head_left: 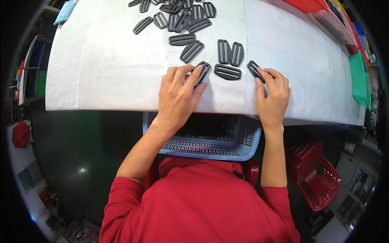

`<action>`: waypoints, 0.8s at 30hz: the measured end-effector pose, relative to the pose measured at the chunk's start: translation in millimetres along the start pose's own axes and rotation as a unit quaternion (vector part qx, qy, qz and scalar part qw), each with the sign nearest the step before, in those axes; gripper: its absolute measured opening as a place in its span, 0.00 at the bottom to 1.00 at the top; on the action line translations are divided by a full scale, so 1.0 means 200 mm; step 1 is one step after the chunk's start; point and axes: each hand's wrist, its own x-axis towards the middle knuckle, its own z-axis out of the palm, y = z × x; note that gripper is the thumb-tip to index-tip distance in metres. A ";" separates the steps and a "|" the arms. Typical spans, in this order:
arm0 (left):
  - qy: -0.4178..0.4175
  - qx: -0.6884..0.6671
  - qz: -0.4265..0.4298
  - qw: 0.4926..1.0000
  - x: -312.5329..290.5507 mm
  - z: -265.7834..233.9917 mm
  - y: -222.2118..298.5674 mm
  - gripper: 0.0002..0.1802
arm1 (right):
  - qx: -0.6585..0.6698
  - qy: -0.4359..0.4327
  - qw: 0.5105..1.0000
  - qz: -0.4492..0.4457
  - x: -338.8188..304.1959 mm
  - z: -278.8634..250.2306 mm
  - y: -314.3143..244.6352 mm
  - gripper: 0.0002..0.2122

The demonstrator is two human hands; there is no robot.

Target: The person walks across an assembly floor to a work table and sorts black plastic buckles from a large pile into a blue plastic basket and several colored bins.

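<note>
My left hand is closed on a black slide buckle, with fingers and thumb on its near side over the white table. To the right, my right hand pinches another black buckle between thumb and fingers, its far end sticking out. Between the hands lie a sideways buckle and two upright ones, a left buckle and a right buckle. Just beyond my left hand rest a slanted buckle and a flat one. A loose pile of several buckles spreads farther back.
A white cover lies over the table. Below its front edge, a blue plastic basket sits at my lap. Green and red baskets stand along the right side. A dark red plastic stool is at the right.
</note>
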 end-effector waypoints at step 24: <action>0.061 0.003 -0.050 0.997 0.14 0.03 -0.13 0.16 | -0.045 -0.108 0.990 -0.077 0.27 0.11 -0.18 0.11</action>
